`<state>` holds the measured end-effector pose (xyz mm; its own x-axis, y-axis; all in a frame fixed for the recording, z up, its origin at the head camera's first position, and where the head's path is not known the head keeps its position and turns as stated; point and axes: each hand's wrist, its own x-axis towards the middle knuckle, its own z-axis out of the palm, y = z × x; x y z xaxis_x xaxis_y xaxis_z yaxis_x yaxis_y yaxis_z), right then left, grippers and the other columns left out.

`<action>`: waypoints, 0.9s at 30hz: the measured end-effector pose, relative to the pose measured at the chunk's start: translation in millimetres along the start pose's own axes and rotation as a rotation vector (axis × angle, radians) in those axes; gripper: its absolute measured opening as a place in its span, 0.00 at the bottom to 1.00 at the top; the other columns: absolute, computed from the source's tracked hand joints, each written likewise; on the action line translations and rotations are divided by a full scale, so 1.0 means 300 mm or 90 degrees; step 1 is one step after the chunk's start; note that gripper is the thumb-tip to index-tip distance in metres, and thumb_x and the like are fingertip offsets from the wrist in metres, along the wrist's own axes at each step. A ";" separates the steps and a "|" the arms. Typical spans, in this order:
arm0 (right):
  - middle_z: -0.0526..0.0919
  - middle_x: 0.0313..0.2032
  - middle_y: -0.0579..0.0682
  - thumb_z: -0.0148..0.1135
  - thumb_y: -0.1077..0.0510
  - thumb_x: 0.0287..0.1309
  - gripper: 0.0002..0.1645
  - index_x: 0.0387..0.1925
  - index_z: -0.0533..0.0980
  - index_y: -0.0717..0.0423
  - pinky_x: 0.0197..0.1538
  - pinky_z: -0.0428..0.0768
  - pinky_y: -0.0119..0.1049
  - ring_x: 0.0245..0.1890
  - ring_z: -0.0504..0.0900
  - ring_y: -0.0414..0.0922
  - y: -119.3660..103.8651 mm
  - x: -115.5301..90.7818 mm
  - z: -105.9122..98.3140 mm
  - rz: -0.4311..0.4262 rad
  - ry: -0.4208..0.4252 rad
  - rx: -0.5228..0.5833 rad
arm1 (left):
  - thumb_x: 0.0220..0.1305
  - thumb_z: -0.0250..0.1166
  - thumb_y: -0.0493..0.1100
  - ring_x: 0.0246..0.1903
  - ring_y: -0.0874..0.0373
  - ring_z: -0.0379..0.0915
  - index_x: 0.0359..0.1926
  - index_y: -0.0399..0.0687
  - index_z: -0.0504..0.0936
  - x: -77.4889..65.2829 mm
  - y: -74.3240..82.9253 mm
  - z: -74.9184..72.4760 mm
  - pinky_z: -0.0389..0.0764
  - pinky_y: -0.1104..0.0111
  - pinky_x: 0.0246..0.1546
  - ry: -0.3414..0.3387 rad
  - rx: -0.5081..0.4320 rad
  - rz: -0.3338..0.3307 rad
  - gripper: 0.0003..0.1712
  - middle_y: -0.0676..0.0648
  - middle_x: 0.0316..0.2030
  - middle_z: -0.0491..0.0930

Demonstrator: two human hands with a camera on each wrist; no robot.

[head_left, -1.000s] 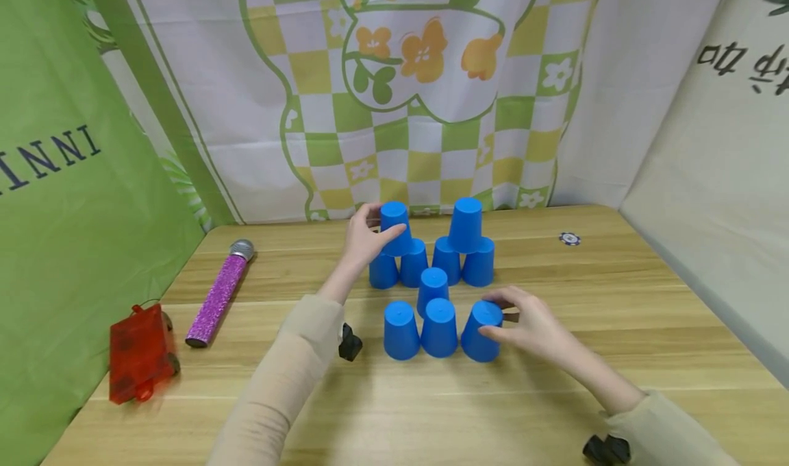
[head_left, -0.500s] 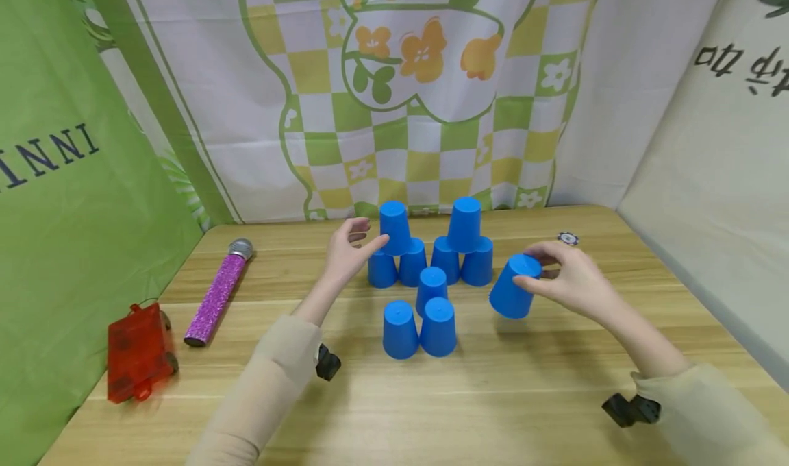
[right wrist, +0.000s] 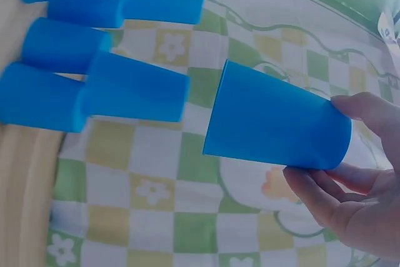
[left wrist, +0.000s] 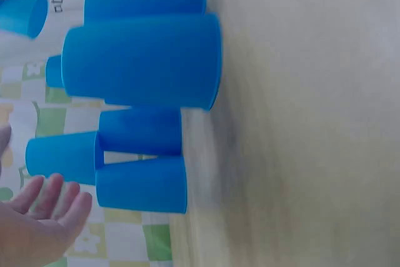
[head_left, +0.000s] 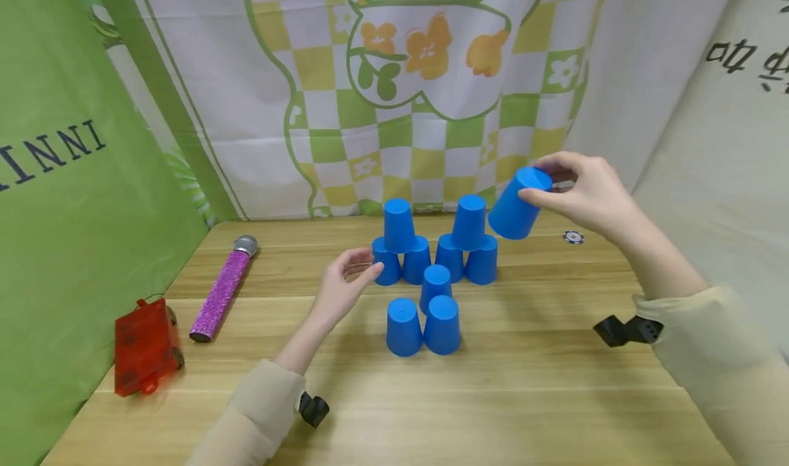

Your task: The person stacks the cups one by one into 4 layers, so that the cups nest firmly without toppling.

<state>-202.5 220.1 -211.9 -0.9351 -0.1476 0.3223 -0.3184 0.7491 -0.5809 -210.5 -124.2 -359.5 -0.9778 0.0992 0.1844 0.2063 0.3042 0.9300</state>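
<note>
My right hand (head_left: 592,195) pinches a blue cup (head_left: 518,205) near its closed end and holds it tilted in the air, just right of the back-right stack. That held cup (right wrist: 278,120) shows whole in the right wrist view. My left hand (head_left: 346,281) is beside the back-left stack, fingers loosely bent, holding nothing. Each back stack has one upside-down cup resting on two others: the left top cup (head_left: 399,226) and the right top cup (head_left: 470,223). In front stand a single cup (head_left: 435,289) and two front cups (head_left: 404,327) side by side, all upside down.
A purple glitter microphone (head_left: 223,291) and a red toy car (head_left: 146,349) lie at the left of the wooden table (head_left: 493,411). A poker chip (head_left: 573,237) lies at the back right. A patterned curtain (head_left: 431,130) hangs behind the table.
My right hand has lifted the rightmost front cup off the table and carried it up and back. My left hand has drawn away from the left top cup, toward the front left.
</note>
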 end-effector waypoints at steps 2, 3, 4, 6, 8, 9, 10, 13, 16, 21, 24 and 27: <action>0.78 0.51 0.64 0.64 0.43 0.55 0.35 0.56 0.71 0.64 0.36 0.73 0.22 0.50 0.77 0.58 -0.027 0.027 -0.008 -0.008 0.000 -0.005 | 0.63 0.62 0.51 0.55 0.48 0.74 0.58 0.39 0.72 -0.024 -0.002 0.003 0.77 0.57 0.55 -0.003 0.006 -0.001 0.28 0.38 0.55 0.76; 0.78 0.51 0.64 0.64 0.43 0.55 0.35 0.56 0.71 0.64 0.38 0.76 0.27 0.51 0.77 0.58 -0.040 0.042 -0.008 -0.012 -0.004 -0.005 | 0.63 0.62 0.51 0.55 0.48 0.74 0.58 0.38 0.72 -0.036 -0.004 0.005 0.77 0.57 0.55 -0.005 0.007 -0.003 0.28 0.37 0.55 0.76; 0.77 0.51 0.64 0.64 0.43 0.55 0.36 0.56 0.71 0.63 0.40 0.78 0.32 0.51 0.76 0.58 -0.054 0.056 -0.007 -0.015 -0.009 -0.004 | 0.64 0.61 0.51 0.55 0.48 0.73 0.58 0.38 0.72 -0.047 -0.006 0.007 0.76 0.56 0.56 -0.010 0.010 -0.006 0.28 0.38 0.55 0.76; 0.77 0.52 0.64 0.64 0.44 0.55 0.35 0.57 0.71 0.63 0.45 0.80 0.42 0.52 0.76 0.58 -0.079 0.085 0.001 -0.020 -0.023 -0.003 | 0.63 0.61 0.51 0.56 0.47 0.73 0.59 0.39 0.72 -0.069 -0.011 0.012 0.75 0.55 0.57 -0.024 0.021 -0.012 0.28 0.38 0.56 0.75; 0.77 0.52 0.64 0.63 0.45 0.56 0.34 0.57 0.70 0.64 0.49 0.78 0.50 0.52 0.76 0.58 -0.102 0.116 0.013 -0.026 -0.037 0.000 | 0.62 0.63 0.52 0.57 0.47 0.71 0.60 0.42 0.71 -0.091 -0.015 0.019 0.75 0.54 0.58 -0.036 0.043 -0.028 0.29 0.40 0.57 0.75; 0.77 0.52 0.64 0.63 0.46 0.56 0.34 0.57 0.70 0.64 0.52 0.76 0.54 0.52 0.75 0.58 -0.112 0.132 0.021 -0.029 -0.043 0.003 | 0.61 0.64 0.53 0.58 0.47 0.71 0.60 0.43 0.71 -0.101 -0.015 0.023 0.74 0.53 0.58 -0.039 0.055 -0.032 0.30 0.41 0.57 0.75; 0.77 0.52 0.64 0.63 0.47 0.56 0.33 0.57 0.70 0.64 0.52 0.76 0.54 0.52 0.75 0.58 -0.121 0.148 0.029 -0.030 -0.048 0.003 | 0.59 0.65 0.53 0.58 0.47 0.70 0.60 0.44 0.72 -0.111 -0.015 0.028 0.74 0.52 0.58 -0.040 0.069 -0.036 0.31 0.42 0.57 0.75; 0.77 0.52 0.64 0.62 0.48 0.56 0.32 0.57 0.71 0.64 0.52 0.77 0.52 0.52 0.75 0.57 -0.143 0.198 0.057 -0.032 -0.064 0.002 | 0.54 0.69 0.55 0.59 0.47 0.69 0.60 0.48 0.72 -0.138 -0.014 0.044 0.72 0.50 0.59 -0.047 0.100 -0.044 0.34 0.44 0.57 0.75; 0.77 0.52 0.63 0.62 0.49 0.57 0.31 0.56 0.71 0.64 0.51 0.77 0.50 0.51 0.75 0.56 -0.157 0.245 0.092 -0.030 -0.081 -0.009 | 0.51 0.71 0.55 0.59 0.46 0.69 0.59 0.49 0.72 -0.160 -0.018 0.058 0.72 0.49 0.59 -0.065 0.109 -0.037 0.36 0.43 0.58 0.75; 0.76 0.52 0.63 0.61 0.50 0.56 0.31 0.56 0.71 0.65 0.53 0.76 0.50 0.51 0.74 0.56 -0.172 0.307 0.156 -0.022 -0.113 -0.023 | 0.50 0.73 0.52 0.57 0.44 0.71 0.58 0.45 0.72 -0.178 -0.045 0.078 0.73 0.49 0.57 -0.093 0.095 -0.012 0.36 0.41 0.57 0.75; 0.75 0.53 0.63 0.61 0.50 0.56 0.31 0.57 0.70 0.65 0.54 0.75 0.50 0.52 0.73 0.56 -0.171 0.330 0.191 -0.015 -0.131 -0.024 | 0.51 0.73 0.49 0.55 0.43 0.72 0.58 0.43 0.72 -0.177 -0.058 0.089 0.75 0.48 0.56 -0.104 0.086 0.002 0.35 0.41 0.56 0.75; 0.76 0.52 0.63 0.62 0.52 0.55 0.30 0.56 0.71 0.66 0.54 0.75 0.49 0.51 0.74 0.56 -0.164 0.341 0.221 -0.011 -0.143 -0.025 | 0.51 0.72 0.49 0.55 0.43 0.72 0.58 0.43 0.72 -0.175 -0.060 0.096 0.75 0.48 0.55 -0.110 0.078 0.002 0.34 0.41 0.55 0.76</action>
<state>-292.8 125.3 -199.8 -0.9420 -0.2978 0.1545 -0.3326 0.7689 -0.5460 -161.8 -107.7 -395.2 -0.9585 0.2585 0.1200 0.2223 0.4152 0.8821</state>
